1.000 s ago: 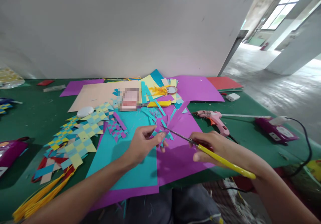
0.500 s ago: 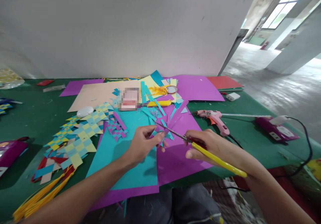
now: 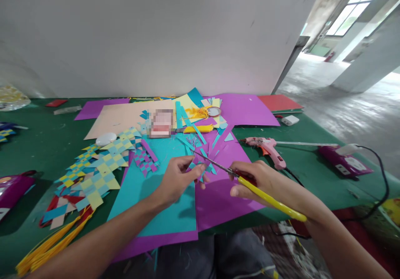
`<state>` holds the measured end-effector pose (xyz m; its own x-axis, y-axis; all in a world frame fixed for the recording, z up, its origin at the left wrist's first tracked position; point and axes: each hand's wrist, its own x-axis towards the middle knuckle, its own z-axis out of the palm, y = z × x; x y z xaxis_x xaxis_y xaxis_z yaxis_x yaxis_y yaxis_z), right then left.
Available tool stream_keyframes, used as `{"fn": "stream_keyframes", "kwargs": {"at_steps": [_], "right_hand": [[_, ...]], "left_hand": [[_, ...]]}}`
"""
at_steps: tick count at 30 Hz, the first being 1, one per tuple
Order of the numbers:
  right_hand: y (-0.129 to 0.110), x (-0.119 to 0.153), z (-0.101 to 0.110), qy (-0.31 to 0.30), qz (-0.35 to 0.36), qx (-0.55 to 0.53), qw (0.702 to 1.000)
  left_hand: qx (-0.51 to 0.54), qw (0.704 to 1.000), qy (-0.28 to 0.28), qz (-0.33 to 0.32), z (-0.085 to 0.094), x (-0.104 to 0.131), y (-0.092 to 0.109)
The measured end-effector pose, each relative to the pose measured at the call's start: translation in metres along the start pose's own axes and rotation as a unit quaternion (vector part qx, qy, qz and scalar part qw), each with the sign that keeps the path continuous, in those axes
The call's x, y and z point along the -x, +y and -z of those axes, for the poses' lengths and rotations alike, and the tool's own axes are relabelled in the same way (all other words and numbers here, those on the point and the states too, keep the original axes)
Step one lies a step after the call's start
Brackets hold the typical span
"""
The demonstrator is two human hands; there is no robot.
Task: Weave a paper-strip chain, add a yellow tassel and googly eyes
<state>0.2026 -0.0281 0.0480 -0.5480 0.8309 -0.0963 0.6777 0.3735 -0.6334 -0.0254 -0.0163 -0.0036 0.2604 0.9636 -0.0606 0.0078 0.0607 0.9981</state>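
In my left hand [image 3: 181, 177], thumb and fingers pinch a small woven piece of teal and purple paper strips [image 3: 200, 168], partly hidden by the fingers. Loose strip ends fan out above it. My right hand [image 3: 254, 179] grips scissors [image 3: 271, 197] with a long yellow handle reaching back along the wrist. Their narrow metal blades point left, across the strips close to my left fingertips. Beneath both hands lie a teal sheet [image 3: 168, 216] and a purple sheet [image 3: 225, 208]. A finished-looking purple and teal woven piece [image 3: 145, 162] rests left of my left hand.
A pink glue gun [image 3: 265, 145] lies on the right, its cord running behind my right forearm. Woven checkered paper pieces [image 3: 103, 166] with yellow tassels [image 3: 59, 245] spread on the left. Beyond the hands are a yellow-handled cutter [image 3: 198, 129] and a tape roll [image 3: 214, 111].
Almost nothing differs. The scissors and my right hand have shifted very slightly left; my left hand and the woven piece stay in place.
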Motion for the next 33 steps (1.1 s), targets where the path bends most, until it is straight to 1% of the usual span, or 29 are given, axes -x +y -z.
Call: {"fn": "stream_keyframes", "kwargs": {"at_steps": [7,14,21,26,29,33], "right_hand": [[-0.001,-0.001,-0.001,0.007,0.001,0.018,1.0],[0.003,0.0,-0.002,0.01,-0.006,0.013,1.0],[0.005,0.0,-0.008,0.038,0.001,0.01,0.999],[0.015,-0.002,-0.01,0.074,0.009,0.016,0.997],[0.023,-0.001,-0.007,0.092,0.008,0.057,0.994],[0.036,0.007,-0.007,0.086,-0.017,0.118,0.989]], "left_hand": [[-0.035,0.999,0.0,0.001,0.001,-0.001,-0.003],[-0.033,0.999,-0.001,0.005,0.001,-0.001,-0.003],[0.016,1.0,0.013,0.004,-0.002,-0.002,-0.001],[0.043,0.999,0.007,0.01,-0.004,-0.003,0.003],[0.054,0.998,0.023,0.007,-0.003,-0.006,0.006],[0.088,0.994,0.071,0.0,0.001,-0.011,0.008]]}}
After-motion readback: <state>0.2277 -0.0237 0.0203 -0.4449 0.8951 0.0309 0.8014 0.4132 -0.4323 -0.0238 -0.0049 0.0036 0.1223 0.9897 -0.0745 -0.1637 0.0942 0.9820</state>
